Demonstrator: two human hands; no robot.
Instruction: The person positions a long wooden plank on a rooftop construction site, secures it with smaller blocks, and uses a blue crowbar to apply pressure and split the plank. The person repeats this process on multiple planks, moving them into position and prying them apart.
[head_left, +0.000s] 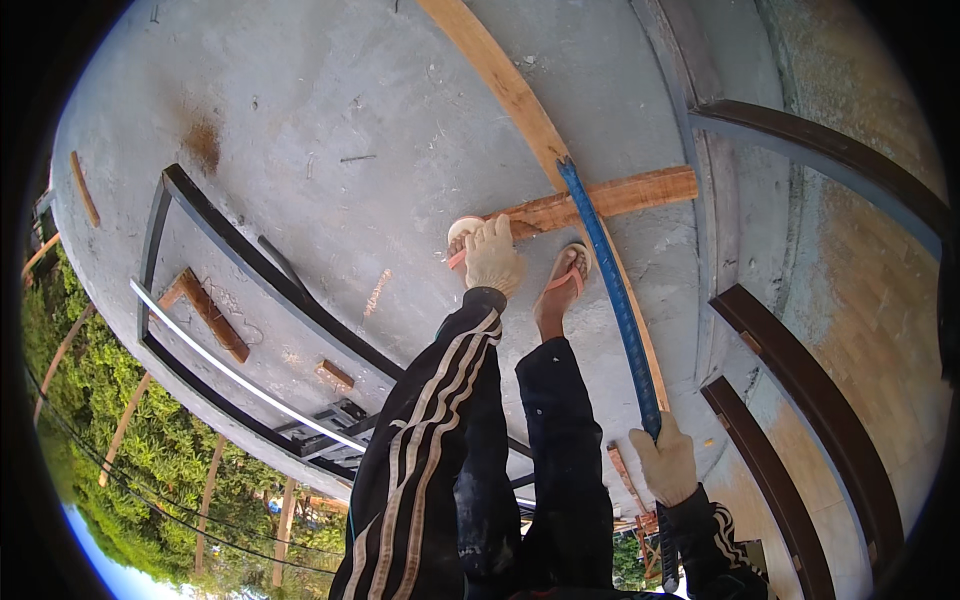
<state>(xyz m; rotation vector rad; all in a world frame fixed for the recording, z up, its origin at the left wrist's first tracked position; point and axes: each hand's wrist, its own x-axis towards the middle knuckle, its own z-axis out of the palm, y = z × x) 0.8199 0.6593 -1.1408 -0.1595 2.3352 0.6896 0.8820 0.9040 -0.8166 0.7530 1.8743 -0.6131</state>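
So, left hand (495, 257) has its fingers pressed together over one end of a short board (648, 192); right hand (667, 463) is wrapped round one blue pry bar (617, 290). The bar cuts across the board, blocking part of it and one long strip (513, 90) underneath. Two sandaled feet (568, 275) nearby, one black frame (250, 258) left, two brown beams (802, 395) right.

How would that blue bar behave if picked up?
The blue bar probably feels stiff and rather heavy, as it looks like ribbed metal. Its forked end might dip, being far from the right hand. The ribs may resist slipping.
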